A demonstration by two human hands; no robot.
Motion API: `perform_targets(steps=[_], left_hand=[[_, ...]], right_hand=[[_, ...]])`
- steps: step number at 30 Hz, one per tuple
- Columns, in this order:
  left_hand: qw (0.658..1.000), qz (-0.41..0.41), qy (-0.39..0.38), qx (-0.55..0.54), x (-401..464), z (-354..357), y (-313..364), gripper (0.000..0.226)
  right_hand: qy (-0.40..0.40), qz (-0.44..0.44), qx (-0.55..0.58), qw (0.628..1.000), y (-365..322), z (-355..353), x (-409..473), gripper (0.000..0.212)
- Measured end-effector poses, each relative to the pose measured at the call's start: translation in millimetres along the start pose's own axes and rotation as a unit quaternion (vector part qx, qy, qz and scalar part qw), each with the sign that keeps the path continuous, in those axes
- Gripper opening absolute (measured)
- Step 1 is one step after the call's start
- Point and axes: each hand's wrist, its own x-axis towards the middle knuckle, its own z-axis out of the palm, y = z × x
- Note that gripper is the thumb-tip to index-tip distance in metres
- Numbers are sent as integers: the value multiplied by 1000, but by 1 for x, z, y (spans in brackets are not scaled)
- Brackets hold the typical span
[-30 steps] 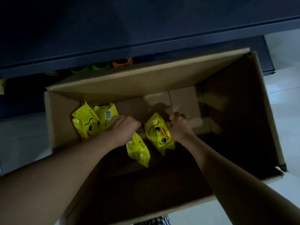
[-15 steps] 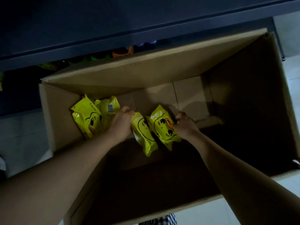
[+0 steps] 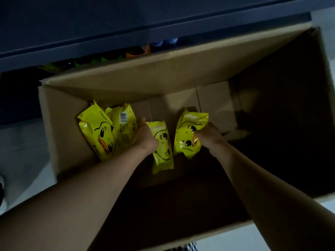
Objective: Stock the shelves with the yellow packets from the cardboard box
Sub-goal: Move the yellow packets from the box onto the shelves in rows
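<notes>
Both arms extended; left hand (image 3: 146,137), right hand (image 3: 208,136) fingers curled.

A: Dim overall, isn't it?
B: Yes. The box (image 3: 126,77) catches light on its far wall at upper centre; its right side and bottom sink into black shadow.
A: Sharpness?
B: Soft, grainy. Packets (image 3: 188,134) show glare. Straight edges bow near the frame's borders.

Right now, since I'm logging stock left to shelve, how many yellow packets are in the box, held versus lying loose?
Held in the left hand: 1 yellow packet
Held in the right hand: 1 yellow packet
Lying loose at the left end of the cardboard box: 2 yellow packets
Total visible: 4
</notes>
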Motion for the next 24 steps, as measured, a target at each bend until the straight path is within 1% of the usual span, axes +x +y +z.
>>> perform_targets(steps=[2,4,6,7,8,9,10,11,12,13,15,16,18,19,20,22,24], left_hand=[[999,43,14,26,3,-1,7,79],[993,93,26,74,7,-3,18,77],[986,128,32,104,14,-5,29,72],[984,139,33,108,18,-6,32,69],[983,147,33,107,21,-6,34,65],[982,151,30,106,24,-6,34,62],[983,150,21,106,26,-6,32,62],[984,141,8,107,26,-5,29,64],[986,127,-6,112,25,-4,25,69],[987,110,-19,119,24,-2,21,75],[987,84,-35,133,23,4,12,86],[988,78,-33,133,23,6,10,86],[990,68,-21,123,27,8,8,82],[991,61,-18,118,29,8,9,83],[992,53,-18,115,31,8,10,84],[993,33,-17,115,32,9,14,87],[994,24,-7,111,32,10,16,80]], right_hand=[[16,57,110,992,3,-12,2,17],[12,101,145,984,6,-23,4,16],[5,123,119,985,12,-32,5,23],[13,122,80,989,17,-35,7,29],[43,115,27,992,21,-37,8,34],[93,98,-35,990,24,-40,8,38],[152,64,-69,984,25,-42,8,39],[191,17,-77,978,25,-44,9,41],[205,-42,-83,974,24,-45,11,42],[197,-98,-106,970,20,-45,14,46],[146,-193,-178,954,13,-46,17,62],[119,-236,-234,936,9,-46,18,69],[79,-310,-350,880,2,-47,21,77],[64,-327,-390,858,1,-46,23,78],[58,-336,-409,847,0,-46,24,79],[62,-336,-417,842,-1,-47,28,77],[70,-338,-448,825,-2,-51,29,72]])
